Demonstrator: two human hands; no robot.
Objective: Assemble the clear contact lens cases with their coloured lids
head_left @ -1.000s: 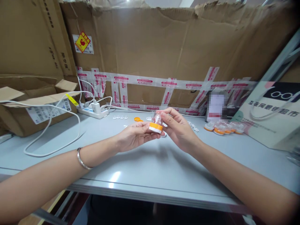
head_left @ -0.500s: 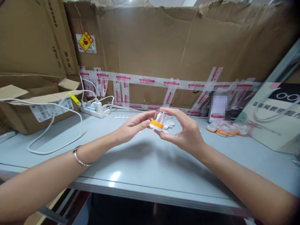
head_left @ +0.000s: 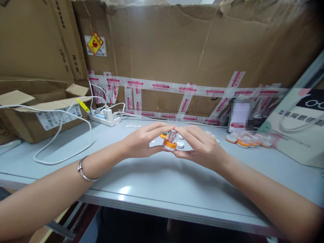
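Between my hands is a small clear container with an orange band and white base [head_left: 170, 143], upright just above or on the table. My left hand [head_left: 143, 140] grips it from the left, thumb at the base and fingertips at the top. From the right, my right hand [head_left: 199, 143] holds it the same way, with thumb low and fingers on top. Behind it lie white round parts [head_left: 180, 144] and an orange piece [head_left: 163, 136], partly hidden by my fingers. Several small white discs [head_left: 133, 125] form a row farther left.
At the right, several orange-and-white containers [head_left: 249, 141] stand by a blurred phone-like object [head_left: 239, 116] and a printed bag [head_left: 298, 131]. On the left are a power strip [head_left: 107, 118], a white cable [head_left: 62, 163] and an open carton [head_left: 22, 125]. A large cardboard sheet [head_left: 162, 44] stands behind.
The container has moved slightly down and become more upright. My fingertips have come together over its top, and both thumbs now sit at its base. The view has shifted slightly.
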